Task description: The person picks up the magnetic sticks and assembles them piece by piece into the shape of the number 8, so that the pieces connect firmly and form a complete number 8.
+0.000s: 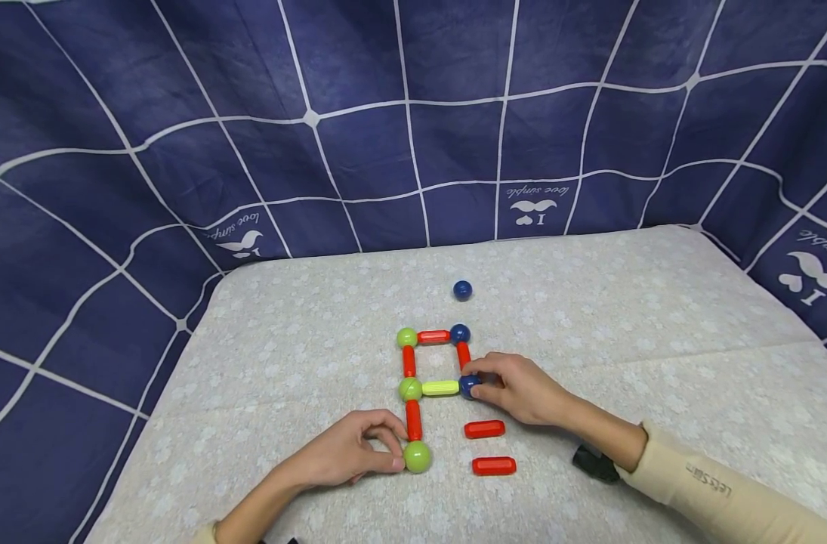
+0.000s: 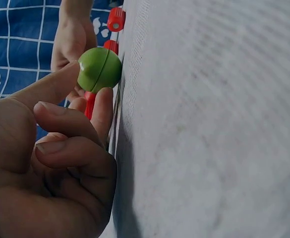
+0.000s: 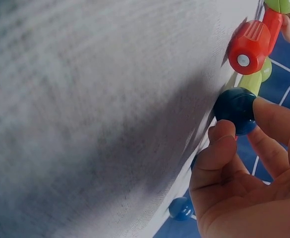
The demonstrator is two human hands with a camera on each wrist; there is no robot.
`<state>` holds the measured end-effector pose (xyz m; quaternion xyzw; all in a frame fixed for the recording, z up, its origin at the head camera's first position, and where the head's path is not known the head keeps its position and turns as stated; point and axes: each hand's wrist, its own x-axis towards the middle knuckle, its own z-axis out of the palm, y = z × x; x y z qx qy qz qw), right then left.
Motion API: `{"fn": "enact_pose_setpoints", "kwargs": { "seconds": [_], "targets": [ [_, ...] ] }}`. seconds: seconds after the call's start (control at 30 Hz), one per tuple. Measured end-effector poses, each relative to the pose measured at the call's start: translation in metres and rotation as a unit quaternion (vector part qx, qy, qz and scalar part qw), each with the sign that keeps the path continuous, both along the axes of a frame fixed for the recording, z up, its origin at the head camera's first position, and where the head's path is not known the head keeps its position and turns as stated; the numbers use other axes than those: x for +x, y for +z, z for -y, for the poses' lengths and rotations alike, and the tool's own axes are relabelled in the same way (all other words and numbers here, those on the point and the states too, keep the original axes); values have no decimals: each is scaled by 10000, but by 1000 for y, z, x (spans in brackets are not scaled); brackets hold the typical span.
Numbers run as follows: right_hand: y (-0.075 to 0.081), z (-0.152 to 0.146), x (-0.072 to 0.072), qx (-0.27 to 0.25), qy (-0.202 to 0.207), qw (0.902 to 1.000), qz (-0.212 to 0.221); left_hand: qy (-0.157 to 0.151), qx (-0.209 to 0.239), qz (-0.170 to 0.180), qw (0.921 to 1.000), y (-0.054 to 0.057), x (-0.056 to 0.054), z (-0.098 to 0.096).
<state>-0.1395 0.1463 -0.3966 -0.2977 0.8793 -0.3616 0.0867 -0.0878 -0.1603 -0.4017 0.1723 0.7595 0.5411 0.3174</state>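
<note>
Red and yellow-green rods and balls form a square on the cloth, with one more red rod [image 1: 414,420] running toward me from its near-left corner. At that rod's end is a green ball [image 1: 417,457], which my left hand [image 1: 359,447] pinches between thumb and index finger. My right hand [image 1: 522,387] pinches the blue ball [image 1: 469,387] at the square's near-right corner. A yellow-green rod [image 1: 440,388] links that ball to another green ball [image 1: 409,389]. Across the far side, a red rod [image 1: 433,337] joins a green ball [image 1: 407,338] to a blue ball [image 1: 460,333].
Two loose red rods, an upper one [image 1: 484,429] and a lower one [image 1: 494,465], lie right of the near green ball. Beyond the square sits a loose blue ball [image 1: 463,290]. A black object [image 1: 595,463] is partly under the right forearm. Blue checked cloth [image 1: 359,151] hangs behind the table.
</note>
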Motion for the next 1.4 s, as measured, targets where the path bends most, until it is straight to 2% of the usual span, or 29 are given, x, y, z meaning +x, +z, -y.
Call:
{"fn": "enact_pose_setpoints", "kwargs": {
  "seconds": [0.6,0.9,1.4],
  "targets": [
    [0,0,-1,18,5,10000,-2,8,56,0,10000,1,0,-6],
    [-1,0,-1,21,10,10000,5,-253,-152,-263,9992,2,2,-9],
    [-2,-1,0,1,-7,10000,-40,-180,-125,-247,9995,0,2,-10]
  ]
}}
